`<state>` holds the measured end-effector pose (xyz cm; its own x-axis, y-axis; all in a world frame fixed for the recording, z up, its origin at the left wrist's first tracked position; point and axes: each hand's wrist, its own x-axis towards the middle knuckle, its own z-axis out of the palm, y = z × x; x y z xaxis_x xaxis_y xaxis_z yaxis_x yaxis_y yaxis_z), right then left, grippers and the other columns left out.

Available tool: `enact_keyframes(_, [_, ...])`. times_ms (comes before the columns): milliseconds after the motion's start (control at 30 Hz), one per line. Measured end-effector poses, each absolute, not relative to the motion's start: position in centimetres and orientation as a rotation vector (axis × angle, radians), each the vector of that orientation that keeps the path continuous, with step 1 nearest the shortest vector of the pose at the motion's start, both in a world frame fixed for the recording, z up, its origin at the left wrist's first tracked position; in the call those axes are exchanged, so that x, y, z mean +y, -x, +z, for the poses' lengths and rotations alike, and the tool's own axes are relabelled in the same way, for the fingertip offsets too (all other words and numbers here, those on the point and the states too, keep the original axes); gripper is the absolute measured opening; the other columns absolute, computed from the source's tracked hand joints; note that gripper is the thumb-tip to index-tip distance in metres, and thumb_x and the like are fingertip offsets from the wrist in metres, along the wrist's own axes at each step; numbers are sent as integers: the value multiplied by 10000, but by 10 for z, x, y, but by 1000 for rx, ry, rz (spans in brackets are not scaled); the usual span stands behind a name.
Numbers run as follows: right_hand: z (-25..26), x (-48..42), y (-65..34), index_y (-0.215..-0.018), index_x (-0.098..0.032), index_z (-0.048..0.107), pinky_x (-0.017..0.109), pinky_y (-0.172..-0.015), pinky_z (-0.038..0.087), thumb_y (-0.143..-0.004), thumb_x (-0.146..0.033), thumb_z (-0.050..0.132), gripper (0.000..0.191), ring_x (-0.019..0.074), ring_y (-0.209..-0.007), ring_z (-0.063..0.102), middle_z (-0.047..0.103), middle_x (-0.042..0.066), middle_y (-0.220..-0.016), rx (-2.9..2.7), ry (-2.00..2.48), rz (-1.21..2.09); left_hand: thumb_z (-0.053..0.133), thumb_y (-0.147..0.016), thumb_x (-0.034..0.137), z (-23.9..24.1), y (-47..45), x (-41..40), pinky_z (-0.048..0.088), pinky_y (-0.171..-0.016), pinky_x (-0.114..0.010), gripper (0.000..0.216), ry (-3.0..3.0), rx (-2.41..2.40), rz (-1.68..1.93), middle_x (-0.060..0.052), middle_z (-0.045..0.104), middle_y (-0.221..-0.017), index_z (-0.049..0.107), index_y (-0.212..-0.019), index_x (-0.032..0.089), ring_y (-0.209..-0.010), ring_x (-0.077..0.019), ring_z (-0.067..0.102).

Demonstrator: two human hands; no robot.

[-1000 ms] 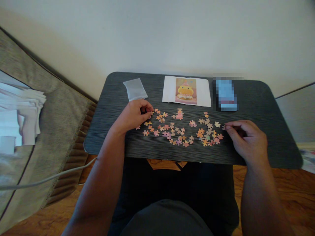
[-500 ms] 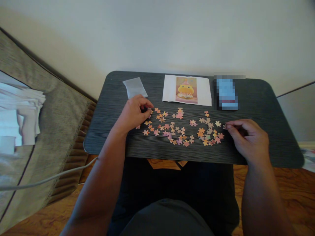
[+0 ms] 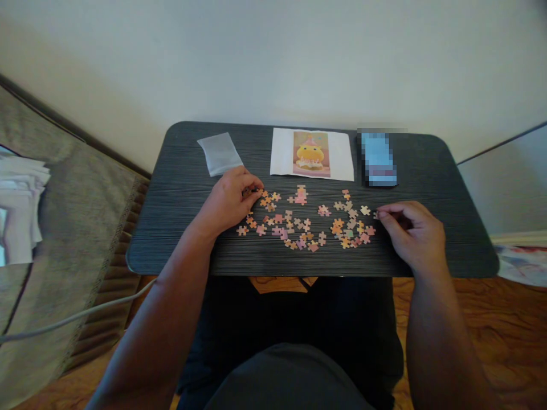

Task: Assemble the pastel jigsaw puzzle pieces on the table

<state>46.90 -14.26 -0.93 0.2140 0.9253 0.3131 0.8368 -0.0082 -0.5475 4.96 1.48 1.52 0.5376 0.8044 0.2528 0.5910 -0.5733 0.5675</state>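
Loose jigsaw puzzle pieces (image 3: 278,218) in orange, pink and beige lie scattered on the dark table (image 3: 171,228). My left hand (image 3: 231,199) is at the left end of the scatter, thumb and index finger closed at a puzzle piece, which they mostly hide. Right of the scatter, my right hand (image 3: 412,230) pinches a small pale puzzle piece (image 3: 376,215) between thumb and forefinger. A pale yellow piece (image 3: 364,210) lies just left of it. A few pieces seem joined in a small pink and orange cluster (image 3: 301,196) near the middle.
A white sheet with a printed yellow cartoon figure (image 3: 311,154) lies at the table's back. Left of it is a clear plastic bag (image 3: 220,154), right of it a blurred phone-like object (image 3: 379,159). A pale cable (image 3: 85,313) runs at lower left, beside stacked papers (image 3: 19,199).
The view has shifted, so the table appears farther left. My left hand has moved slightly right over the pieces. My right hand keeps its pinch in about the same place on the table.
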Motion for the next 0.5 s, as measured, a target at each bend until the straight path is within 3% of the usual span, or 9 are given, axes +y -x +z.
enact_keyframes(233, [-10,-143,-469,-1028,-302,814,396,-738,535,-1013,-354,743,89,243,-880,731,817,41,-1083,-1621,1849,191,695,-973,128,10,-49,17,531,-852,-427,89,-2365,1121,706,-69,681,-946,755,-952,189,-888,-218,631])
enact_keyframes(500, [-7,-143,-465,-1025,-262,821,375,-721,504,-1007,-359,753,120,223,-840,707,823,64,-1088,-1607,1852,168,640,-895,11,14,-50,15,561,-898,-423,195,-2330,1122,714,-67,717,-981,717,-934,186,-930,-215,654])
